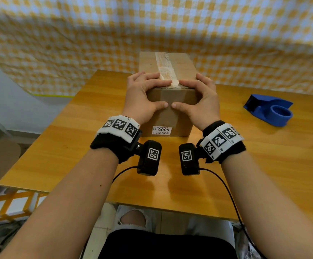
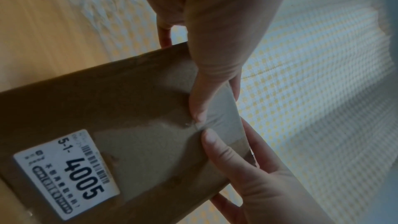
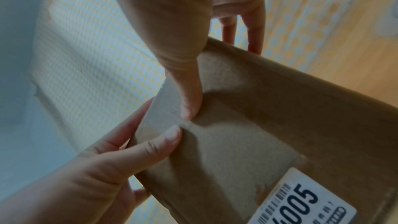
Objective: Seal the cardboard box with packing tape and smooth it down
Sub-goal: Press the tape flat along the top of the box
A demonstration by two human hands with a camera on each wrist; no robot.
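Observation:
A brown cardboard box point(image 1: 168, 116) stands on the wooden table point(image 1: 68, 143), with a strip of clear packing tape point(image 1: 164, 69) running along the middle of its top and over the near edge. My left hand point(image 1: 144, 95) and right hand point(image 1: 201, 99) lie over that near top edge. Their fingers rest on the top either side of the tape. Both thumbs press on the front face, tips almost meeting. In the left wrist view the left thumb point(image 2: 198, 105) presses the tape end point(image 2: 224, 113); in the right wrist view the right thumb point(image 3: 190, 100) presses the same tape end point(image 3: 163, 108).
A blue tape dispenser point(image 1: 269, 109) lies on the table to the right of the box, apart from it. A white label reading 4005 point(image 1: 162, 130) sits low on the box's front. A yellow checked cloth point(image 1: 77, 34) hangs behind the table.

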